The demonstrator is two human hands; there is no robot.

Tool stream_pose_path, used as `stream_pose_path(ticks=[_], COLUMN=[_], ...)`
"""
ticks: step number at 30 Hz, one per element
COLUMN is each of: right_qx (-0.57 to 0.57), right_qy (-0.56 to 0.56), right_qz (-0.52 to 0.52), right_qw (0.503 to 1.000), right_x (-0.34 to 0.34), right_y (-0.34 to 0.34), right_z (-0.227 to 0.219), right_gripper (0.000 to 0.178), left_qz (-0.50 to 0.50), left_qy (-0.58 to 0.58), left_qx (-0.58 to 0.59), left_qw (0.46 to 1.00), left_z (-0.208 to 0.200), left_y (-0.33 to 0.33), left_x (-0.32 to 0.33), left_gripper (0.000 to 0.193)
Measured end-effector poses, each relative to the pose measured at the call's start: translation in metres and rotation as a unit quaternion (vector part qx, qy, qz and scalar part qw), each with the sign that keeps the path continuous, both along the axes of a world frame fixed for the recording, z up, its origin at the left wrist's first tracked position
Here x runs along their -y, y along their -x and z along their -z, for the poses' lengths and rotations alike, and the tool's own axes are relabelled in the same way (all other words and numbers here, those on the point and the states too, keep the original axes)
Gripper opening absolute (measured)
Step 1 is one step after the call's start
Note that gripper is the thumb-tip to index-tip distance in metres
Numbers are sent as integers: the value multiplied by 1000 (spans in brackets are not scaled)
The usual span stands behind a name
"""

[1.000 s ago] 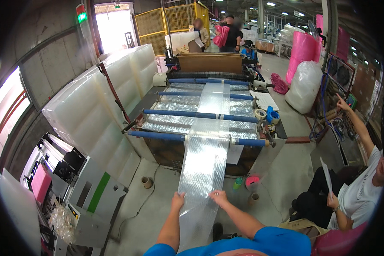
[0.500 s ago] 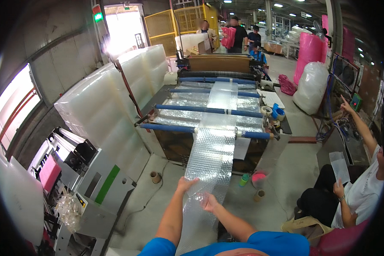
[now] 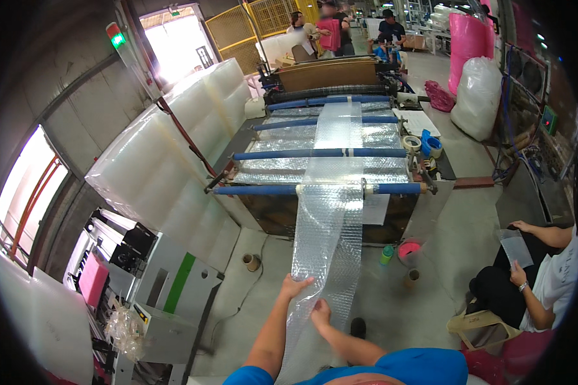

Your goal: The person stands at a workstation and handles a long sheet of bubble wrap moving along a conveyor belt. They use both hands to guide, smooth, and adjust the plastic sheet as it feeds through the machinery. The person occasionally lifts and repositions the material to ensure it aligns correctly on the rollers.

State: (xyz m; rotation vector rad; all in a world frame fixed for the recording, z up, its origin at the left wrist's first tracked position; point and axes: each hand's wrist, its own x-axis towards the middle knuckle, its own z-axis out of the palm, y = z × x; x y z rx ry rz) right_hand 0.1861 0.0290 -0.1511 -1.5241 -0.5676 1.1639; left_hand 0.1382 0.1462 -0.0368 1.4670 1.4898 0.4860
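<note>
A long clear strip of bubble wrap (image 3: pixel 327 221) comes off the machine over its blue rollers (image 3: pixel 263 190) and slopes down toward me. My left hand (image 3: pixel 297 287) is closed on the strip's left edge, with the thumb lying on top. Lower and slightly to the right, my right hand (image 3: pixel 322 314) is closed on the film near its middle, fingertips pinching it. Between the hands the film is creased. Below them the strip runs on down past my forearms.
Wrapped pale bales (image 3: pixel 167 147) stand along the left, behind a grey machine (image 3: pixel 173 308) with a green stripe. A seated person (image 3: pixel 526 282) on the right holds a clear sheet. Tape rolls (image 3: pixel 424 145) lie beside the rollers. Cardboard cores (image 3: pixel 251 262) and a green bottle (image 3: pixel 386 255) stand on the floor.
The seated person has lowered the arm that pointed at the control box. My view has shifted slightly. Both my hands stay on the bubble wrap, my right hand's fingers now more curled.
</note>
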Motion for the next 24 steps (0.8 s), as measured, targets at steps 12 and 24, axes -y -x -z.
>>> stream_pose_path(ticks=[12, 24], right_qx=[-604, 226], right_qy=[-2, 5], right_qz=[-210, -50], right_qw=[768, 973], right_x=[24, -6], right_y=[-93, -149], right_z=[-63, -45], right_gripper=[42, 37], left_qz=[-46, -43], left_qy=[31, 119], left_qx=[-41, -40], left_qw=[998, 991], left_z=[-4, 58], left_y=[8, 53], left_x=[18, 64], left_gripper=[64, 75])
